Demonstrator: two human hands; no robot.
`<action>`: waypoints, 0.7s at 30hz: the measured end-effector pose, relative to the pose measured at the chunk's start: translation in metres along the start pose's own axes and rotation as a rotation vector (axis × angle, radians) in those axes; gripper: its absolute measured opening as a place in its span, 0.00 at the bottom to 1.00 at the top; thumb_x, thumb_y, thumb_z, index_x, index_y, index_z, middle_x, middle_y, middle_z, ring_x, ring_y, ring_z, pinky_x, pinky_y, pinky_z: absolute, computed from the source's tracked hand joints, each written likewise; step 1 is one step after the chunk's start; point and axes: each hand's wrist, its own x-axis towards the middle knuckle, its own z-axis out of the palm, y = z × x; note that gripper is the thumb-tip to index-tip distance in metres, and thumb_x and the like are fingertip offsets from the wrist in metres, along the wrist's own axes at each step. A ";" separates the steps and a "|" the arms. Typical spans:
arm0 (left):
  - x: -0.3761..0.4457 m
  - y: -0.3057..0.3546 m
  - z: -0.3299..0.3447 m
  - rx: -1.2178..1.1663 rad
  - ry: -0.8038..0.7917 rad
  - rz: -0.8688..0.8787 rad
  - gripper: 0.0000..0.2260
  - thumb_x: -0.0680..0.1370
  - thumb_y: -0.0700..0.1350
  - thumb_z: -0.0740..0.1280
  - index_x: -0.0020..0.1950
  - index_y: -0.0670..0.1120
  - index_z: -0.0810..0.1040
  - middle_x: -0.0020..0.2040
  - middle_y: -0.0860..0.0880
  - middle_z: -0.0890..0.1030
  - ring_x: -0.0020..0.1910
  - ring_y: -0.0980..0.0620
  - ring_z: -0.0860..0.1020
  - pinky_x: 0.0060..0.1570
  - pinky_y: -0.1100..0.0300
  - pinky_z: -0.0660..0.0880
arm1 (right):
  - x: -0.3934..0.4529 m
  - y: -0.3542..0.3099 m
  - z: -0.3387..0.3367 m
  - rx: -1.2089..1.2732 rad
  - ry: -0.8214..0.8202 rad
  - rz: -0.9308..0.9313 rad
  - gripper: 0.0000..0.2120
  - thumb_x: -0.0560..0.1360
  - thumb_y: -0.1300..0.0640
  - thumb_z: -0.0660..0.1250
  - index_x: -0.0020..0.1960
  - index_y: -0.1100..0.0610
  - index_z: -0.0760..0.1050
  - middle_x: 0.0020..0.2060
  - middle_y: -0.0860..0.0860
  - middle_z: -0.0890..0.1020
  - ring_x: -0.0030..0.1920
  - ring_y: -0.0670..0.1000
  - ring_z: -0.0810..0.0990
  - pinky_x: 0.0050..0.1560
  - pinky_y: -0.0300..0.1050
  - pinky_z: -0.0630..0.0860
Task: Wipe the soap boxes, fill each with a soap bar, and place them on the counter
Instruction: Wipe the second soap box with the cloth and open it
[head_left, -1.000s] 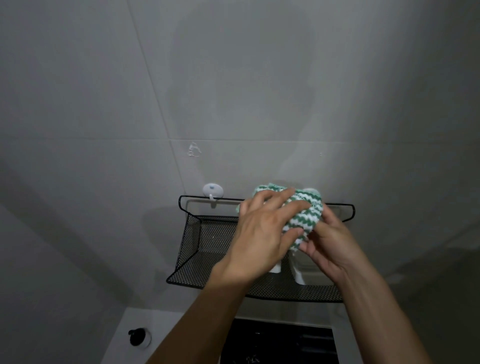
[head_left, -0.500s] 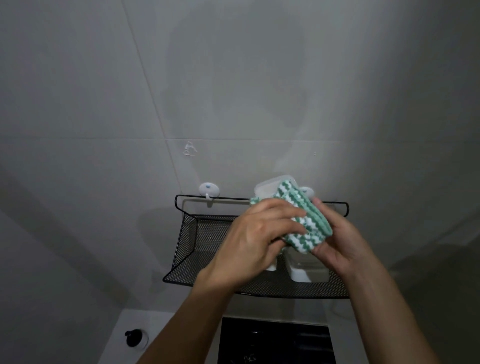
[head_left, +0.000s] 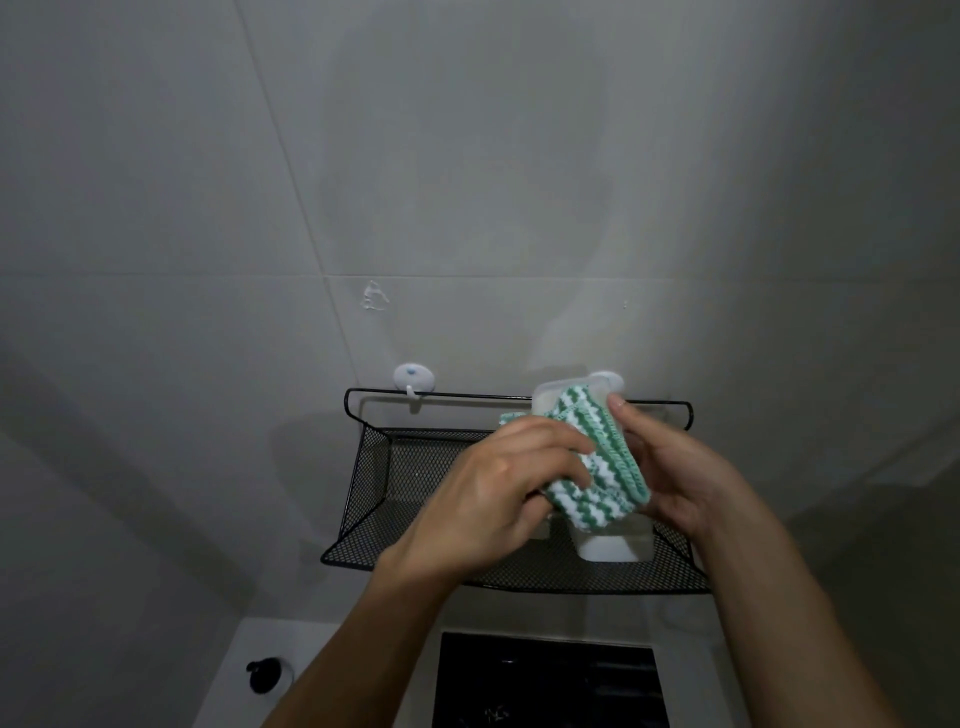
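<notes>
A translucent white soap box (head_left: 551, 399) is held up in front of the black mesh wall shelf (head_left: 384, 483), mostly hidden by a green-and-white striped cloth (head_left: 597, 467). My left hand (head_left: 493, 488) grips the cloth and presses it against the box. My right hand (head_left: 685, 483) holds the box from the right side, thumb up near its top edge. A second white soap box (head_left: 613, 545) stands on the shelf just below the hands.
The shelf hangs from a white wall hook (head_left: 413, 376) on the grey tiled wall. Below lies a white counter (head_left: 234, 670) with a black knob-like item (head_left: 264, 673) at the left and a dark sink or cooktop (head_left: 545, 680) in the middle.
The cloth has slid down the held box, so the box's top edge now shows above it. Both hands shifted slightly lower and right; the second box on the shelf came into view.
</notes>
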 end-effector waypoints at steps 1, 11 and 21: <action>-0.001 -0.002 0.000 -0.003 0.022 -0.015 0.13 0.69 0.29 0.69 0.50 0.41 0.82 0.60 0.49 0.81 0.63 0.50 0.76 0.63 0.53 0.72 | 0.000 -0.001 0.001 0.011 0.003 0.001 0.31 0.67 0.44 0.71 0.63 0.63 0.78 0.56 0.62 0.82 0.53 0.62 0.80 0.56 0.63 0.80; -0.011 -0.018 0.003 -0.546 0.266 -0.631 0.19 0.75 0.42 0.73 0.65 0.54 0.77 0.57 0.58 0.82 0.55 0.57 0.82 0.48 0.59 0.82 | -0.002 -0.006 0.003 0.259 0.016 -0.082 0.23 0.66 0.58 0.71 0.59 0.65 0.76 0.47 0.63 0.86 0.45 0.62 0.87 0.36 0.54 0.84; 0.002 -0.008 0.034 -0.909 0.654 -0.892 0.14 0.76 0.37 0.72 0.60 0.47 0.75 0.53 0.47 0.85 0.50 0.47 0.85 0.45 0.54 0.83 | 0.004 0.022 0.035 0.436 0.141 -0.304 0.15 0.79 0.63 0.66 0.64 0.67 0.75 0.55 0.64 0.84 0.52 0.59 0.86 0.48 0.54 0.84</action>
